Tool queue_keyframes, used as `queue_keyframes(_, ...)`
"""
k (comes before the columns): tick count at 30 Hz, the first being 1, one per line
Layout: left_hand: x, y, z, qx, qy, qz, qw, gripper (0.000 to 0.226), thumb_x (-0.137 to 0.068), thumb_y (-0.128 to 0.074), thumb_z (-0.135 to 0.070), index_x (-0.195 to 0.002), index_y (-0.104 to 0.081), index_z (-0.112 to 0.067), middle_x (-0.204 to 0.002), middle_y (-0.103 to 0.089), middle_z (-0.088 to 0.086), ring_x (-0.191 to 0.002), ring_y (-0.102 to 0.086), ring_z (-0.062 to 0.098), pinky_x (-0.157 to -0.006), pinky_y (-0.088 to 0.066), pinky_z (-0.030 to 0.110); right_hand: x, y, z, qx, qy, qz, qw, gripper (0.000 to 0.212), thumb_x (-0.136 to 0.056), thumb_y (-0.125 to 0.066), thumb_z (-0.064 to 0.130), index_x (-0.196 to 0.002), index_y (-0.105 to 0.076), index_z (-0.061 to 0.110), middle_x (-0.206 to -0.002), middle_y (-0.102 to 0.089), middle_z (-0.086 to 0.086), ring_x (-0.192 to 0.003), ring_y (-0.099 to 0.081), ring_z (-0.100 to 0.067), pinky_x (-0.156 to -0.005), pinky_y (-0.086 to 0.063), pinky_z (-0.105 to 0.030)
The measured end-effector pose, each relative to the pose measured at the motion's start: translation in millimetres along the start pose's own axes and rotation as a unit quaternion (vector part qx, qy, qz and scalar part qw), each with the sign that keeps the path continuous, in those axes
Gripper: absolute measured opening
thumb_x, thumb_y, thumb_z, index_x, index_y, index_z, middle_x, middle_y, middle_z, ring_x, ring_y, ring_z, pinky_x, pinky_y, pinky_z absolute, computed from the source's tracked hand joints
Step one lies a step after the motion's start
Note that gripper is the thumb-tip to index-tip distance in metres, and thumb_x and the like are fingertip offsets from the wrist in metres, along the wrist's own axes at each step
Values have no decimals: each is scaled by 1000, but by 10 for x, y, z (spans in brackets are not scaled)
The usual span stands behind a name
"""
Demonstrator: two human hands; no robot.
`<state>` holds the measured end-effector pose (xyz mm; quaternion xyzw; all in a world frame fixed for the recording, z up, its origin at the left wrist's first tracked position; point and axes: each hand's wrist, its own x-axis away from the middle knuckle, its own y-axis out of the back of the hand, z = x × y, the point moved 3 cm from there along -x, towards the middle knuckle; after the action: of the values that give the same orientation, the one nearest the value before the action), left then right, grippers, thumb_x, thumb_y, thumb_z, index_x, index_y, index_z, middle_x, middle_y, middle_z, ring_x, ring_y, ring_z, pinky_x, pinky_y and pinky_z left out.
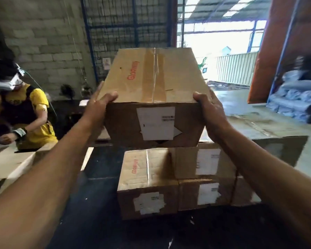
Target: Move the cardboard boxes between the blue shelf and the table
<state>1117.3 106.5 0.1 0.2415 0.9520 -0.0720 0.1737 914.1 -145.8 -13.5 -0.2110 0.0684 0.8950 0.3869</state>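
Observation:
I hold a taped cardboard box (151, 87) with red lettering and a white label at chest height. My left hand (97, 108) grips its left side, thumb on the top edge, and my right hand (210, 112) grips its right side. The box hangs just above a stack of cardboard boxes on the dark table (101, 203): a low box (147, 186) at the front left, and two stacked boxes (205, 177) to its right. The held box's bottom edge is close to the top of the right stack; I cannot tell whether they touch.
A person in a yellow shirt (23, 112) with a headset sits at the left beside flattened cardboard (11, 162). More cardboard (262, 128) lies behind the stack at the right. A blue frame with blue bundles (294, 97) stands at the far right. A wire fence (126, 24) is behind.

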Motion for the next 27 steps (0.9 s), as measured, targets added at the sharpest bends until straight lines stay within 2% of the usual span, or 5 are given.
queue_keyframes(5, 485, -1640, -127, 41, -18, 143, 989, 62, -82, -70, -33, -142, -54, -30, -123, -73, 2, -111, -70, 26, -84, -55, 36, 764, 1620, 441, 71, 24, -120, 990, 50, -79, -58, 58, -124, -61, 39, -124, -68, 5, -114, -64, -19, -100, -52, -47)
queue_keyframes(12, 1459, -3816, 102, 77, 17, 366, 927, 89, -57, -79, -75, -137, -54, -46, -136, -65, -3, -119, -65, 26, -107, -48, 50, 2628, 3351, 939, 188, 10, -350, 918, 51, -79, -55, 44, -129, -59, 40, -122, -70, 5, -109, -65, -20, -83, -51, -38)
queue_keyframes(14, 1912, -4310, 56, 111, 32, 449, 886, 91, -61, -79, -66, -144, -51, -42, -134, -67, -3, -118, -66, 23, -107, -49, 48, 3185, 3587, 1104, 208, 9, -414, 886, 47, -86, -56, 39, -133, -55, 39, -122, -67, 15, -104, -66, -1, -86, -51, -33)
queue_keyframes(25, 4526, -4950, -923, 249, 41, 749, 612, 82, -73, -79, -48, -148, -48, -42, -125, -71, -7, -114, -68, 19, -104, -51, 45, 6037, 2490, 2436, 364, -11, -720, 590, 48, -101, -56, 21, -145, -43, 31, -118, -58, 26, -95, -59, 19, -72, -37, 5)
queue_keyframes(27, 5127, -4752, -1255, 274, 41, 779, 563, 66, -89, -73, -33, -150, -47, -38, -114, -73, -13, -105, -69, 13, -103, -50, 41, 6584, 2072, 2751, 380, -11, -765, 520, 55, -99, -57, 23, -152, -41, 20, -132, -58, 16, -114, -59, 3, -77, -38, 3)
